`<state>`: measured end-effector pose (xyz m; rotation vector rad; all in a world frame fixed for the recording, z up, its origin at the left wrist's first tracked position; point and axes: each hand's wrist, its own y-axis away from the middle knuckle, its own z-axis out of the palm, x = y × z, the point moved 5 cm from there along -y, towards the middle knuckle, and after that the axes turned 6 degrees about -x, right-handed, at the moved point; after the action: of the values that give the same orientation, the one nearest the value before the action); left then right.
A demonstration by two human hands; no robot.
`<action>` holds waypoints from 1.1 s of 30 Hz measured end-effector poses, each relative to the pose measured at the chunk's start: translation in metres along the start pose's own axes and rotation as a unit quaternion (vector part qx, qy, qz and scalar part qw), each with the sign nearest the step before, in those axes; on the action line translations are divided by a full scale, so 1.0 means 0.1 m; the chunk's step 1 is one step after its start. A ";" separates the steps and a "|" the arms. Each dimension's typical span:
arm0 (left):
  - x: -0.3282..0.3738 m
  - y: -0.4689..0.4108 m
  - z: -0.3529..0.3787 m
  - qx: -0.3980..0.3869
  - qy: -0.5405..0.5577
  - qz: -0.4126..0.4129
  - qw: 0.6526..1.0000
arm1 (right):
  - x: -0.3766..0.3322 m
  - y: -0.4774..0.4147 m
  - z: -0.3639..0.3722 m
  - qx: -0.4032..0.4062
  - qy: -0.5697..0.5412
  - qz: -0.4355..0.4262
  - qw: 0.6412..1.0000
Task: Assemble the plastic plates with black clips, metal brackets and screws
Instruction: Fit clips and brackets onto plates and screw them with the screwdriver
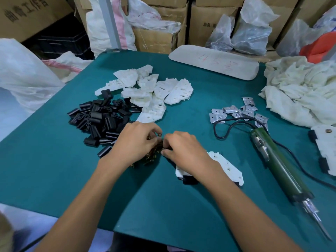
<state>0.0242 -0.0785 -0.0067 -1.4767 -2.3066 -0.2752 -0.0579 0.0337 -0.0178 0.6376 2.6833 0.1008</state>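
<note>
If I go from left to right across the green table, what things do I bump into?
Black clips → left hand → right hand → metal brackets → green screwdriver. Both hands pick at the screws, so I skip those, and the white plates too.

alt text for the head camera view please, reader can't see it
A person's left hand and right hand pinch at a small pile of screws on a green table, beside a white plastic plate. Behind lie heaps of black clips and white plates; metal brackets and a green screwdriver lie to the right.
</note>
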 end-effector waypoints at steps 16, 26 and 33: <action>0.47 0.38 0.47 -0.031 0.218 0.040 0.975 | 1.28 1.45 -0.36 0.176 -0.375 0.111 0.903; 0.62 0.42 0.48 -0.024 0.107 0.134 0.985 | 1.19 1.44 -0.37 0.116 -0.168 0.093 0.974; 0.65 0.43 0.48 -0.005 0.146 0.127 0.981 | 1.05 1.37 -0.36 0.031 -0.008 0.047 0.998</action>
<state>0.0286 0.0114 -0.0248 -1.5964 -1.8688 -0.4020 -0.1006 0.2034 0.0009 0.7815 2.6488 0.0370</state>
